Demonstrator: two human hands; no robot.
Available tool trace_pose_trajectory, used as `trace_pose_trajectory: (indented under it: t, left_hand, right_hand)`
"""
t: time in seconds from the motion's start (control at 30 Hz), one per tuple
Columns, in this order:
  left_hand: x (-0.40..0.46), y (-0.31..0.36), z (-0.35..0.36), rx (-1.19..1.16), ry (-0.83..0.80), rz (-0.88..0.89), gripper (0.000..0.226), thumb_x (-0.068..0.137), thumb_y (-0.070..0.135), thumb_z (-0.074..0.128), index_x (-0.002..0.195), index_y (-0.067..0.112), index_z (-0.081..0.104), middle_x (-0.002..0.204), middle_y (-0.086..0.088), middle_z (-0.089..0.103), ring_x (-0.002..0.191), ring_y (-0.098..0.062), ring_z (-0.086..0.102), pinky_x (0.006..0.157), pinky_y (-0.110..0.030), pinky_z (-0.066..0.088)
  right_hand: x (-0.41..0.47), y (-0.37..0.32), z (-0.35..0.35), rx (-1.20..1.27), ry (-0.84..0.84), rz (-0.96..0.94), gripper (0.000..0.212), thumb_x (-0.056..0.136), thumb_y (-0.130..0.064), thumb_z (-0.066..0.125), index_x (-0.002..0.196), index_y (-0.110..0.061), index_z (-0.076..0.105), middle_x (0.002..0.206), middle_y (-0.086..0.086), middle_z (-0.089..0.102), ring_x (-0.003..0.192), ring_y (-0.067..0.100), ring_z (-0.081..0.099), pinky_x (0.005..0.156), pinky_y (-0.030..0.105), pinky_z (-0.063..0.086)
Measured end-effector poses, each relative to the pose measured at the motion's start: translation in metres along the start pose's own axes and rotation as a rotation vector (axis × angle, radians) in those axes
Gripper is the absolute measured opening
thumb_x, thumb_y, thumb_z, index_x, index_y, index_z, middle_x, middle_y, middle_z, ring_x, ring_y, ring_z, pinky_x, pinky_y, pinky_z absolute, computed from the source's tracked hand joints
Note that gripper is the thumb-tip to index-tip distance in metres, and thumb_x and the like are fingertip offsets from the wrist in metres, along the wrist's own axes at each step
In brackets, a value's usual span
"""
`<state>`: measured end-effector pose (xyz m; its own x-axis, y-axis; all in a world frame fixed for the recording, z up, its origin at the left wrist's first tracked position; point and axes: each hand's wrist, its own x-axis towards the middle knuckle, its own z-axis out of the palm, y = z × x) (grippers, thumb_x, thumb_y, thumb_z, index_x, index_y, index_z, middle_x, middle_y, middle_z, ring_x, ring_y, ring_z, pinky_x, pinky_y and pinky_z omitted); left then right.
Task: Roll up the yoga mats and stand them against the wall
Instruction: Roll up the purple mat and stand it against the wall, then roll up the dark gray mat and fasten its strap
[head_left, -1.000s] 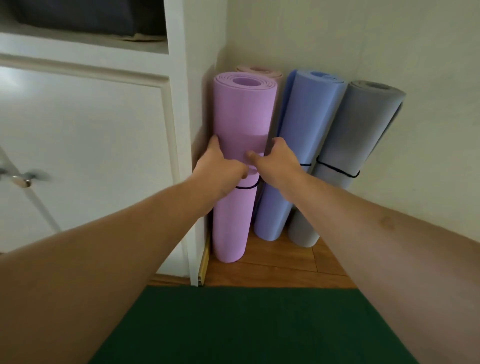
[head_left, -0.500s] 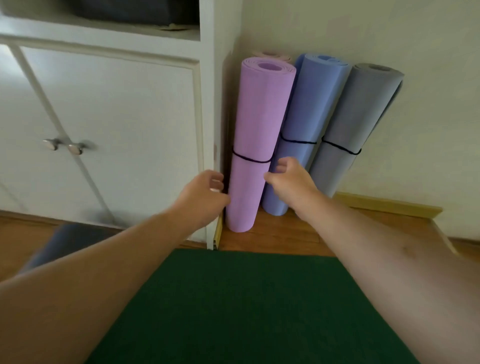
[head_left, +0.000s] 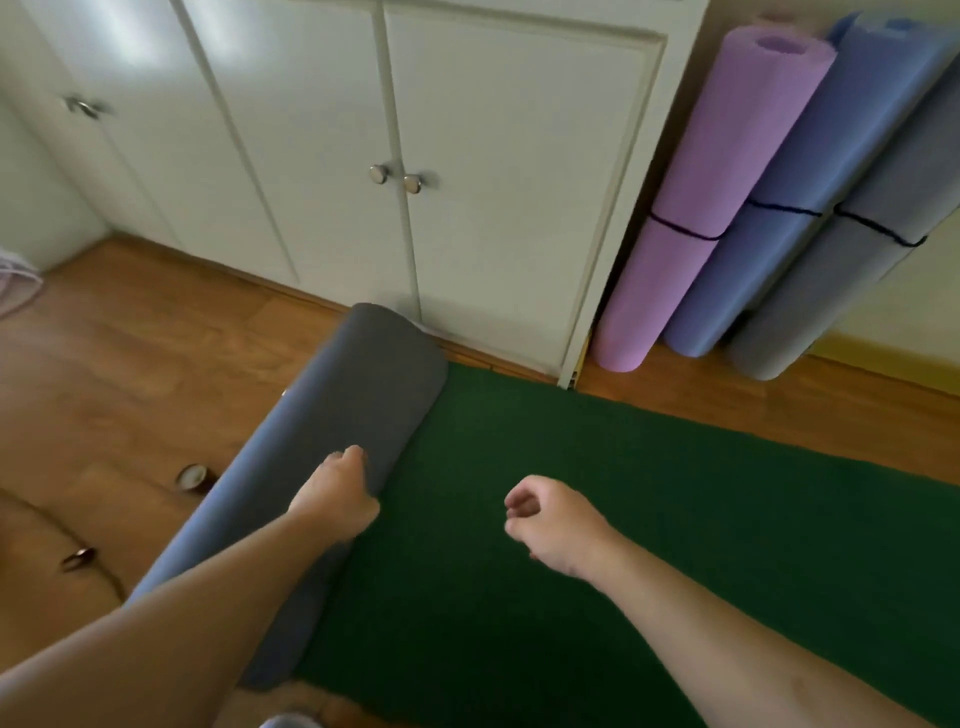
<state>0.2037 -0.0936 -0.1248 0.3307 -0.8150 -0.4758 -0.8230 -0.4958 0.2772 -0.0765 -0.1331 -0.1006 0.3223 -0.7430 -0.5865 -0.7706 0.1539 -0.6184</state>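
Observation:
A rolled dark grey mat (head_left: 332, 431) lies on the floor along the left edge of a flat green mat (head_left: 597, 519). My left hand (head_left: 337, 493) touches the roll's right flank with bent fingers. My right hand (head_left: 550, 519) hovers over the green mat, loosely curled and holding nothing. At the upper right a purple mat (head_left: 691, 208), a blue mat (head_left: 795, 197) and a grey mat (head_left: 852, 260) stand rolled and leaning in the corner, each tied with a black band. A pinkish roll behind them is barely visible.
White cabinet doors with round metal knobs (head_left: 395, 176) run along the back. Wooden floor (head_left: 130, 364) lies to the left, with two small round objects (head_left: 192, 475) beside the grey roll. A yellow baseboard (head_left: 883, 358) runs under the wall at the right.
Both hands have left the standing purple mat and drawn back. The view has swung left and down, and my left hand now touches the grey roll on the floor.

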Motion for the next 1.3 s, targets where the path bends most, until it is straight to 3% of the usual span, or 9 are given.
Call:
trace_pose_trajectory:
  t: [0.13, 0.27, 0.4, 0.5, 0.6, 0.77, 0.87, 1.0, 1.3]
  left_hand:
    - [0.027, -0.081, -0.003, 0.197, 0.045, -0.171, 0.08, 0.084, 0.035, 0.084, 0.146, 0.015, 0.037, 0.146, -0.013, 0.036, 0.135, -0.037, 0.045, 0.103, -0.049, 0.052]
    - [0.062, -0.135, -0.001, 0.279, -0.042, -0.333, 0.138, 0.064, 0.064, 0.092, 0.16, 0.027, -0.001, 0.164, -0.017, 0.003, 0.153, -0.044, 0.016, 0.115, -0.067, 0.032]
    - [0.091, -0.17, 0.0, 0.136, -0.118, -0.437, 0.168, 0.047, 0.07, 0.096, 0.163, 0.021, -0.015, 0.152, -0.023, 0.041, 0.135, -0.041, 0.051, 0.103, -0.058, 0.05]
    - [0.096, -0.176, -0.003, 0.209, -0.068, -0.362, 0.134, 0.055, 0.066, 0.095, 0.153, 0.011, 0.022, 0.11, -0.01, 0.063, 0.097, -0.03, 0.067, 0.08, -0.046, 0.061]
    - [0.095, -0.151, -0.025, 0.277, -0.02, -0.208, 0.081, 0.069, 0.051, 0.092, 0.126, 0.011, 0.05, 0.09, -0.002, 0.06, 0.08, -0.022, 0.062, 0.064, -0.035, 0.055]
    - [0.077, -0.073, -0.074, 0.13, 0.02, -0.043, 0.012, 0.082, 0.012, 0.065, 0.088, 0.004, 0.059, 0.083, -0.01, 0.059, 0.069, -0.024, 0.06, 0.047, -0.027, 0.042]
    - [0.045, -0.025, -0.096, -0.005, -0.011, 0.022, 0.016, 0.077, 0.016, 0.072, 0.084, 0.006, 0.061, 0.086, -0.016, 0.067, 0.08, -0.033, 0.065, 0.058, -0.033, 0.047]
    - [-0.018, 0.037, -0.115, -0.208, -0.025, 0.086, 0.021, 0.08, 0.018, 0.078, 0.091, 0.005, 0.067, 0.085, -0.015, 0.071, 0.074, -0.03, 0.069, 0.063, -0.038, 0.061]
    - [-0.179, 0.169, -0.117, -0.719, -0.087, 0.156, 0.038, 0.076, 0.029, 0.067, 0.107, 0.006, 0.072, 0.1, -0.016, 0.073, 0.093, -0.033, 0.073, 0.088, -0.051, 0.063]
  right_hand:
    - [0.031, -0.02, 0.076, -0.075, -0.149, -0.013, 0.029, 0.103, -0.023, 0.063, 0.131, -0.031, 0.06, 0.123, -0.011, 0.064, 0.105, 0.008, 0.065, 0.093, 0.032, 0.059]
    - [0.072, -0.049, 0.136, -0.105, -0.295, -0.064, 0.061, 0.102, -0.015, 0.059, 0.156, -0.039, 0.042, 0.148, -0.007, 0.053, 0.108, 0.016, 0.067, 0.08, 0.029, 0.059]
    - [0.116, -0.088, 0.196, -0.072, -0.37, -0.094, 0.081, 0.099, -0.017, 0.059, 0.167, -0.039, 0.019, 0.165, 0.001, 0.041, 0.123, 0.027, 0.064, 0.094, 0.038, 0.059]
    - [0.139, -0.109, 0.23, 0.007, -0.385, -0.01, 0.092, 0.098, -0.026, 0.065, 0.17, -0.031, 0.008, 0.168, 0.008, 0.036, 0.144, 0.033, 0.048, 0.115, 0.044, 0.047]
    - [0.144, -0.118, 0.236, 0.273, -0.396, 0.18, 0.102, 0.096, -0.035, 0.073, 0.17, -0.028, 0.004, 0.17, 0.007, 0.032, 0.148, 0.037, 0.042, 0.11, 0.053, 0.051]
    - [0.115, -0.119, 0.196, 0.603, -0.416, 0.298, 0.125, 0.082, -0.054, 0.086, 0.169, -0.034, -0.001, 0.17, 0.009, 0.03, 0.146, 0.044, 0.041, 0.105, 0.068, 0.049]
    - [0.082, -0.113, 0.154, 0.779, -0.419, 0.24, 0.116, 0.068, -0.052, 0.093, 0.162, -0.034, 0.028, 0.158, 0.008, 0.048, 0.141, 0.043, 0.048, 0.107, 0.073, 0.045]
    - [0.019, -0.095, 0.079, 0.957, -0.48, 0.057, 0.067, 0.075, -0.05, 0.086, 0.136, -0.029, 0.067, 0.136, 0.011, 0.063, 0.127, 0.037, 0.059, 0.109, 0.063, 0.046]
    - [-0.14, -0.078, -0.043, 0.582, -0.163, -0.033, 0.115, 0.056, -0.053, 0.099, 0.15, -0.055, 0.034, 0.145, -0.005, 0.058, 0.134, 0.031, 0.051, 0.113, 0.07, 0.039]
